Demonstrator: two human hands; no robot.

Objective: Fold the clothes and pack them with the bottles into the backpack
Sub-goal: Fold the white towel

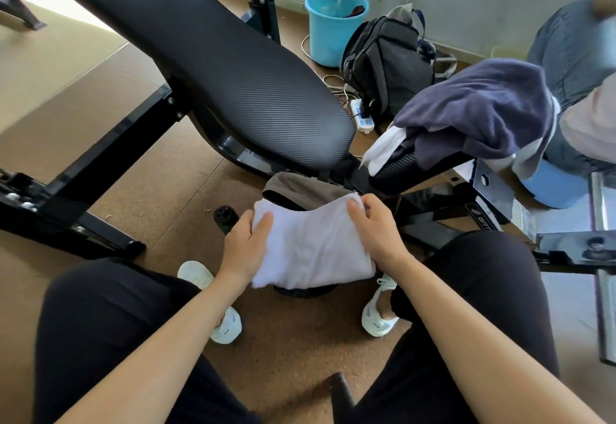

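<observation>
A folded white cloth [310,247] hangs between my knees, held from both sides. My left hand [245,245] grips its left edge and my right hand [380,230] grips its right edge. Just beneath and behind the cloth is the open brown-grey backpack [296,186] on the floor; the cloth covers most of its mouth. A black bottle [226,218] stands on the floor left of the backpack, close to my left hand. A dark blue garment [480,113] and a white garment [383,146] lie heaped on the bench seat at the right.
A black padded weight bench [213,66] slants across the upper left, its frame legs reaching around my feet. A second black backpack [386,63], a blue bucket [333,26] and a power strip [361,116] sit by the wall. Another person's leg [573,56] is at the right.
</observation>
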